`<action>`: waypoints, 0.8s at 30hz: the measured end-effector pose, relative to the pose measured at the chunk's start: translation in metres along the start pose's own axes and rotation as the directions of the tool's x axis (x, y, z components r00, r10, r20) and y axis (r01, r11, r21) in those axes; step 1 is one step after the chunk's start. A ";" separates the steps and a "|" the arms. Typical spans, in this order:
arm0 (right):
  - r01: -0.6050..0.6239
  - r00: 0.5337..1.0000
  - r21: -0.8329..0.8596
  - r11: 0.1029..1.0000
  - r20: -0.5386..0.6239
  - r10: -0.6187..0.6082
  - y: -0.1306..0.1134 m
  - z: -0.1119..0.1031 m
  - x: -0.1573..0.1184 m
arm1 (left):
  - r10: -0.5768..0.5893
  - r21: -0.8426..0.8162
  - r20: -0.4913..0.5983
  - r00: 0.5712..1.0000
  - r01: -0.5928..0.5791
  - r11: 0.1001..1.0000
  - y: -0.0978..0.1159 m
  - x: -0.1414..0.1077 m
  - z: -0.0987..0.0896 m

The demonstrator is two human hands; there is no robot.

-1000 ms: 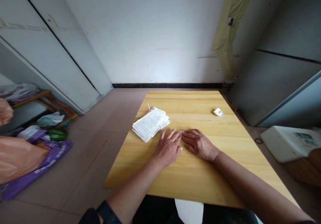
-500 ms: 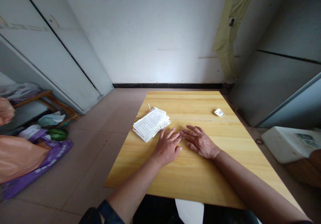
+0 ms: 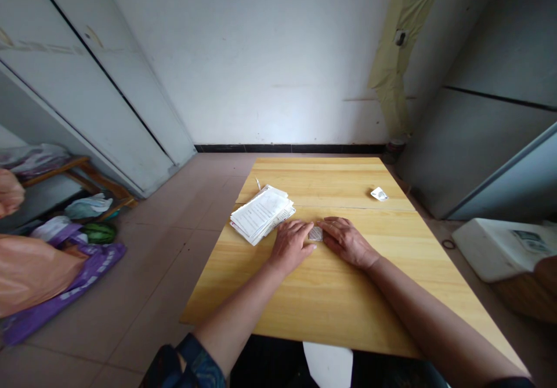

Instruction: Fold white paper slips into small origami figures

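A small flat grey piece with a striped pattern (image 3: 315,234) lies on the wooden table (image 3: 339,312) between my two hands. Its exact kind is too small to make out. My left hand (image 3: 292,242) is at its left edge, fingers bent and close together, thumb pointing right. From the other side my right hand (image 3: 346,240) has its fingertips on the right edge, fingers closed together. Just beyond my left hand rests an untidy stack of printed papers (image 3: 261,211). A small white packet or scrap (image 3: 379,194) sits toward the far right of the table.
Behind the table is a white wall (image 3: 278,75). A white box (image 3: 491,249) stands on the floor at right, near a tall grey cabinet (image 3: 487,104). On the left are purple and orange bags, a watermelon (image 3: 100,232) and a low wooden rack (image 3: 93,179).
My fingers have drawn in from a flatter, spread pose. The patterned piece, mostly covered before, now shows between my hands. Papers and white scrap stay where they were.
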State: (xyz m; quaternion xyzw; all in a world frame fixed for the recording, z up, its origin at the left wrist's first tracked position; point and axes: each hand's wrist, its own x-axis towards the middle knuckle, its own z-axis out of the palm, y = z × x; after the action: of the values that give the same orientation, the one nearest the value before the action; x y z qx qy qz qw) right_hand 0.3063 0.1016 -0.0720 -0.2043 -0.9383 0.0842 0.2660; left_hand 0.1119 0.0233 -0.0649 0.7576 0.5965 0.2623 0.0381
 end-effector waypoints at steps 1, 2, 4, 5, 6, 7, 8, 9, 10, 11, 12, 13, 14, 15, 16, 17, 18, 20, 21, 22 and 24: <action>-0.006 1.000 0.004 1.000 -0.012 0.006 0.000 0.001 0.001 | -0.008 0.003 -0.011 1.000 0.008 1.000 0.001 0.003 0.002; -0.010 1.000 0.009 1.000 -0.023 0.010 0.000 0.001 0.002 | -0.013 0.006 -0.022 1.000 0.013 1.000 0.003 0.006 0.003; -0.016 0.999 0.017 1.000 -0.041 0.017 0.000 0.002 0.004 | -0.017 0.006 -0.045 0.999 0.018 1.000 0.004 0.009 0.006; -0.020 0.999 0.018 1.000 -0.050 0.021 0.000 0.003 0.004 | -0.015 0.005 -0.058 0.998 0.016 1.000 0.005 0.010 0.007; -0.025 0.998 0.019 1.000 -0.057 0.026 0.000 0.004 0.005 | -0.011 0.005 -0.071 0.997 0.011 1.000 0.005 0.011 0.007; -0.031 0.998 0.020 0.999 -0.061 0.033 0.000 0.004 0.006 | -0.006 0.009 -0.082 0.997 0.007 1.000 0.005 0.011 0.007; -0.039 0.997 0.020 0.999 -0.064 0.040 -0.001 0.005 0.007 | -0.004 0.016 -0.092 0.996 0.005 1.000 0.005 0.011 0.007; -0.048 0.997 0.019 0.999 -0.066 0.049 -0.001 0.005 0.008 | -0.003 0.026 -0.098 0.995 0.005 1.000 0.005 0.011 0.007; -0.057 0.996 0.018 0.998 -0.066 0.058 -0.002 0.006 0.009 | -0.004 0.038 -0.101 0.995 0.008 0.999 0.005 0.011 0.007; -0.068 0.995 0.017 0.998 -0.065 0.069 -0.002 0.006 0.010 | -0.009 0.049 -0.100 0.995 0.014 0.999 0.005 0.011 0.007; -0.079 0.995 0.016 0.997 -0.062 0.080 -0.003 0.006 0.011 | -0.015 0.058 -0.098 0.995 0.021 0.998 0.006 0.012 0.007; -0.089 0.994 0.015 0.996 -0.057 0.090 -0.004 0.006 0.013 | -0.025 0.062 -0.095 0.995 0.031 0.998 0.006 0.012 0.007; -0.098 0.994 0.015 0.995 -0.051 0.098 -0.004 0.007 0.014 | -0.038 0.061 -0.094 0.995 0.044 0.997 0.007 0.013 0.008; -0.105 0.993 0.017 0.994 -0.048 0.106 -0.005 0.007 0.014 | -0.055 0.054 -0.093 0.994 0.060 0.997 0.008 0.015 0.009; -0.111 0.993 0.020 0.994 -0.049 0.112 -0.005 0.007 0.015 | -0.073 0.040 -0.093 0.993 0.077 0.996 0.009 0.016 0.010; -0.117 0.991 0.025 0.993 -0.055 0.118 -0.005 0.007 0.015 | -0.092 0.022 -0.092 0.991 0.095 0.995 0.010 0.017 0.012; -0.123 0.990 0.035 0.992 -0.064 0.125 -0.004 0.008 0.015 | -0.111 0.000 -0.093 0.989 0.112 0.994 0.011 0.018 0.013; -0.140 0.985 0.059 0.988 -0.088 0.145 -0.003 0.008 0.015 | -0.143 -0.059 -0.101 0.985 0.138 0.989 0.012 0.018 0.016; -0.151 0.982 0.065 0.986 -0.107 0.158 -0.002 0.007 0.014 | -0.158 -0.101 -0.112 0.981 0.147 0.984 0.012 0.018 0.016; -0.161 0.976 0.065 0.985 -0.135 0.169 -0.001 0.006 0.013 | -0.176 -0.158 -0.126 0.976 0.156 0.975 0.012 0.018 0.016; -0.173 0.958 0.049 0.984 -0.222 0.179 -0.001 0.004 0.011 | -0.248 -0.334 -0.144 0.958 0.189 0.924 0.012 0.018 0.015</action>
State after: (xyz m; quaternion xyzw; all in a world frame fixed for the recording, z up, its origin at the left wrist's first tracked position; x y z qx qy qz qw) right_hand 0.2949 0.1054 -0.0700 -0.2912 -0.8788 0.0974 0.3654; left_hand 0.1320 0.0398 -0.0665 0.6428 0.6286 0.4171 0.1331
